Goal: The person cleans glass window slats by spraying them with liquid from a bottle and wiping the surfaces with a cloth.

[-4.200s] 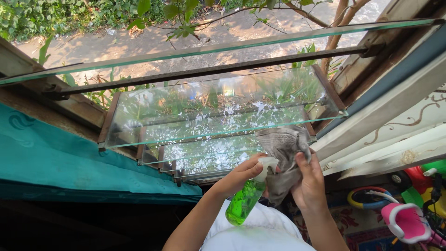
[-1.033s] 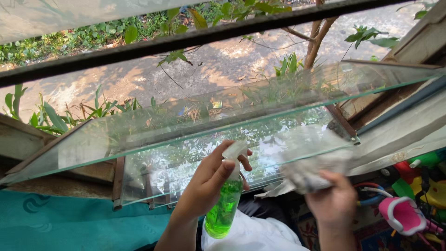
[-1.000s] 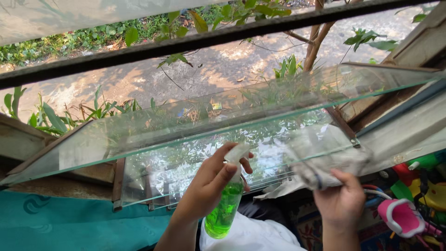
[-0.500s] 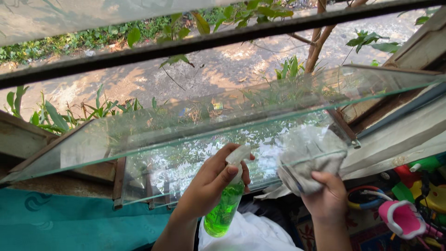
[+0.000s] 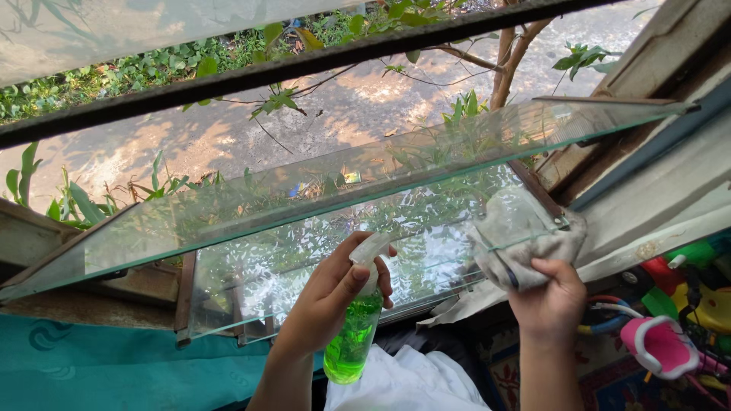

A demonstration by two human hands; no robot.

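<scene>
Two hands up at a louvre window, each gripping something. Left hand [image 5: 329,295] is wrapped around the neck of a spray bottle [image 5: 352,335], green liquid inside, pale trigger head at top, index finger lying over the trigger. Bottle sits at 6 o'clock in the view, roughly upright, nozzle close to the lower glass slat [image 5: 320,262]; whether it touches the glass, can't tell.

Right hand [image 5: 550,301] at 4 o'clock is clenched on a grey cloth [image 5: 525,236]. Cloth is bunched and pressed onto the right end of that lower slat, part of it showing through the glass, beside the slat's metal end clip.

Upper glass slat [image 5: 251,209] is tilted open, running from 9 o'clock up to 2 o'clock, above both hands. Dark metal bar [image 5: 251,76] crosses at 11–12 o'clock. Outside, through the gaps: sunlit dirt ground, green plants, a thin tree trunk [image 5: 506,65] at 1 o'clock.

Teal fabric [image 5: 114,365] at 7–8 o'clock under the frame. White garment [image 5: 411,384] at 6 o'clock below the bottle. Coloured plastic toys [image 5: 670,320] at 4–5 o'clock, well apart from the glass.
</scene>
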